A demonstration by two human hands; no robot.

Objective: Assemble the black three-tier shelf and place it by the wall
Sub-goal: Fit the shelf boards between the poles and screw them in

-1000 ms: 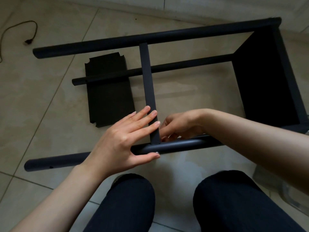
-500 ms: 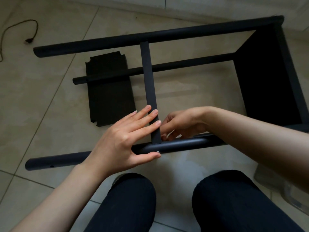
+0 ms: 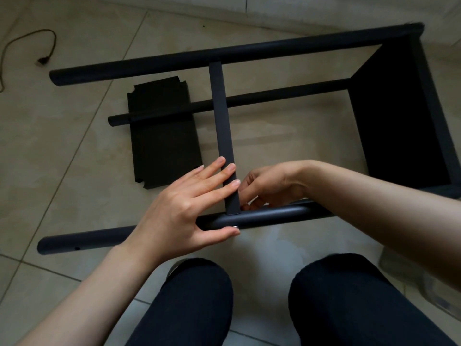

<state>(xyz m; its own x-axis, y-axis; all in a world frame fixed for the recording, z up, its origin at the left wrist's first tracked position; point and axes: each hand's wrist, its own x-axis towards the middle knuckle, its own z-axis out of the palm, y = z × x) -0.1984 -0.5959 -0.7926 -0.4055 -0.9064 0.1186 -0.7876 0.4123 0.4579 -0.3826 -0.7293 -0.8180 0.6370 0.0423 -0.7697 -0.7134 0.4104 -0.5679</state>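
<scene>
The black shelf frame lies on its side on the tiled floor. Its near pole (image 3: 274, 216) runs across in front of my knees and its far pole (image 3: 224, 54) lies by the wall. One shelf panel (image 3: 399, 116) sits fixed at the right end. The middle shelf panel (image 3: 220, 116) spans edge-up between the poles. My left hand (image 3: 184, 208) presses straight fingers on that panel's near end, its thumb under the pole by a silver screw (image 3: 235, 227). My right hand (image 3: 269, 186) pinches the panel's end at the joint with curled fingers; the fingertips are hidden.
A loose black shelf panel (image 3: 162, 141) lies flat on the floor under the lower back pole (image 3: 274, 96). A dark cable (image 3: 47, 46) trails at the far left. My knees (image 3: 194, 295) are close to the near pole. The wall base (image 3: 299, 11) runs along the top.
</scene>
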